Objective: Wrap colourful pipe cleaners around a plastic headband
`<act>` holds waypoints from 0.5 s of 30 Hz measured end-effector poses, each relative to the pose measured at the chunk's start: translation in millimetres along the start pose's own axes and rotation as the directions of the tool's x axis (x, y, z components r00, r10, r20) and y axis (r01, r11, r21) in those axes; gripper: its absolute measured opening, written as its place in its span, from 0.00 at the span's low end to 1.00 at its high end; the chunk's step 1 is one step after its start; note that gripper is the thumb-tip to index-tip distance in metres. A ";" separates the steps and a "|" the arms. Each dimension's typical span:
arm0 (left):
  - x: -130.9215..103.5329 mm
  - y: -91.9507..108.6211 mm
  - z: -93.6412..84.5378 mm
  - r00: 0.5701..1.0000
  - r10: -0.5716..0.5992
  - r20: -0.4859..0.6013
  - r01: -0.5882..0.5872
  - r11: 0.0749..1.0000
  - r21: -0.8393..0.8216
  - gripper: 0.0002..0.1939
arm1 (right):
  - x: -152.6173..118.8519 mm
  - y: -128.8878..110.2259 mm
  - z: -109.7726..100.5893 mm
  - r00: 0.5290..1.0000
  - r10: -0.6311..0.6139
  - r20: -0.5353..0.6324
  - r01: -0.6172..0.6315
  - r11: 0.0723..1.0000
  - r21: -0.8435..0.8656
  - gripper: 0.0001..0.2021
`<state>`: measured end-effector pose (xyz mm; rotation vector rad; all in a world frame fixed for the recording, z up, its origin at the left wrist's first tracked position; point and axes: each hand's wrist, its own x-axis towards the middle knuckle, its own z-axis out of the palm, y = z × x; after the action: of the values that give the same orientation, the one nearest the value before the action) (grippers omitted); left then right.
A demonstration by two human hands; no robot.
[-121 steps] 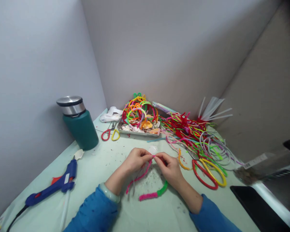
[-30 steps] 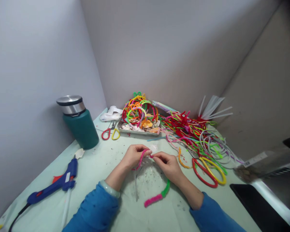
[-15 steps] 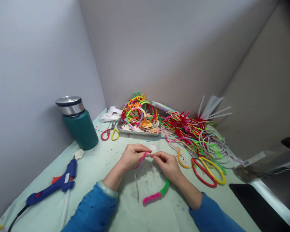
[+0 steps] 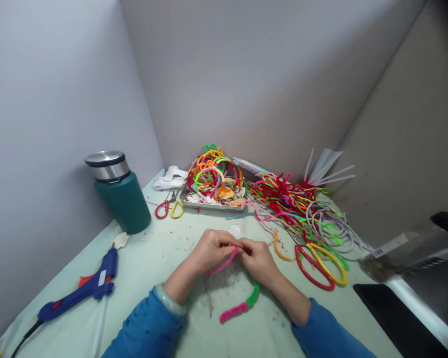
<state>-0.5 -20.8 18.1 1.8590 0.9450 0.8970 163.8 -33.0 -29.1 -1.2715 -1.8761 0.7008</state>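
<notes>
Pink pipe cleaner (image 4: 223, 265) is held at your fingertips in the head view, over the near middle of the pale green surface (image 4: 246, 340). It comes out from your left hand (image 4: 212, 250) and bends back in a loose curve below that hand. Your right hand (image 4: 260, 258) meets the left, fingertips together. Judging by this pose, the step in hand is fine work on the strand with both hands, such as pinching or twisting at one spot.

Both your grips are nearly closed, thumb against fingers, with no wide gap on either side. The left grip has the pink strand pinched. The right grip is drawn in at the same spot; your knuckles cover the contact, so what it pinches there cannot be told.

Below your right hand hangs or lies a green-and-pink piece (image 4: 252, 298), its top end running up under the palm; it may be joined to what you are working on. A thin wire-like strand (image 4: 210, 301) is below your left hand. To the right, an orange strand (image 4: 277, 248) lies near large scissors (image 4: 330, 288), and the glue gun (image 4: 103, 278) is well apart on the left.

As a judgement, the next move calls for a light, steady left pinch and small right fingertip motions, with the loose pink curve clear of your palms.
</notes>
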 end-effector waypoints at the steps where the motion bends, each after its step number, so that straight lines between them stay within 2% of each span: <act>1: 1.1 -1.1 -1.0 0.998 -0.061 -0.032 0.059 0.996 -0.060 0.07 | 0.0 -0.4 0.1 1.000 0.000 -0.005 0.000 1.000 0.005 0.11; 4: 4.2 -4.3 -7.3 0.959 -0.255 -0.124 0.207 0.928 -0.309 0.12 | 0.0 -2.1 0.4 1.000 0.000 -0.021 0.000 0.999 0.040 0.11; 6: 5.3 -5.6 -11.8 0.935 -0.311 -0.172 0.206 0.868 -0.451 0.16 | 0.0 -3.1 0.5 1.000 0.001 -0.021 0.000 0.998 0.060 0.10; 10: 6.0 -6.9 -16.9 0.919 -0.327 -0.222 0.137 0.790 -0.598 0.18 | 0.1 -5.1 -0.3 1.000 -0.005 -0.013 0.006 0.997 0.077 0.10; 15: 6.3 -7.9 -20.9 0.928 -0.319 -0.191 0.104 0.715 -0.691 0.18 | 0.3 -7.1 -2.6 1.000 -0.009 0.010 0.009 0.997 0.078 0.10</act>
<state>-17.4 -5.1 20.6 0.9802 0.8343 1.2000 162.2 -35.2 -22.0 -1.2115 -1.8433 0.7695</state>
